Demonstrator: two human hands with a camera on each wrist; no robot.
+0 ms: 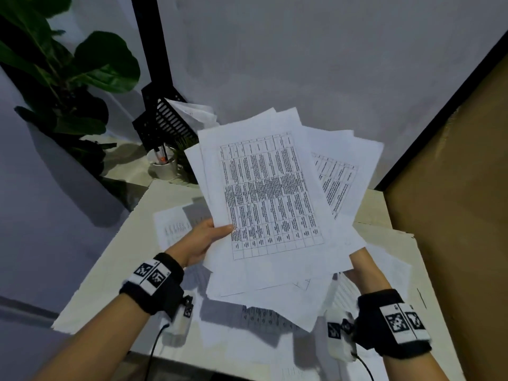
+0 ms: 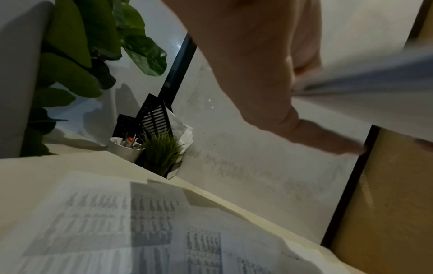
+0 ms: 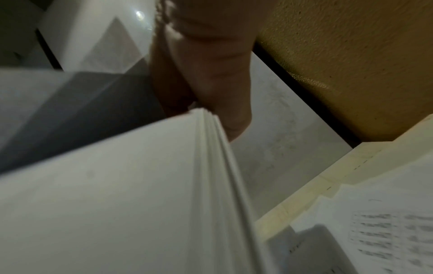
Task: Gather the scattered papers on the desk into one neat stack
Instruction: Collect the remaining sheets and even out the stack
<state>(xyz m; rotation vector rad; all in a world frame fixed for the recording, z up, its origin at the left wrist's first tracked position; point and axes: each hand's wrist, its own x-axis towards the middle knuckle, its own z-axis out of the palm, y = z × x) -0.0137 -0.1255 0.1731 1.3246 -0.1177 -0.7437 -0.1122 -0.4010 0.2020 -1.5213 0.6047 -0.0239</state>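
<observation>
A fanned bundle of printed papers (image 1: pixel 275 193) is lifted above the cream desk (image 1: pixel 115 259), its sheets splayed at different angles. My left hand (image 1: pixel 204 237) pinches the bundle's left edge, thumb on top of the table-printed sheet. My right hand (image 1: pixel 362 261) grips the lower right corner from underneath. In the right wrist view the layered sheet edges (image 3: pixel 211 166) run under my fingers (image 3: pixel 211 74). In the left wrist view my thumb (image 2: pixel 323 137) lies under the blurred bundle (image 2: pixel 374 83). More loose sheets (image 1: pixel 176 224) (image 2: pixel 140 222) (image 3: pixel 386 231) lie flat on the desk.
A black file rack (image 1: pixel 165 119) with papers, a white pen cup (image 1: pixel 163 163) and a small grass plant (image 2: pixel 161 153) stand at the desk's far left corner. A big leafy plant (image 1: pixel 68 72) is left. A tan wall panel (image 1: pixel 453 188) bounds the right side.
</observation>
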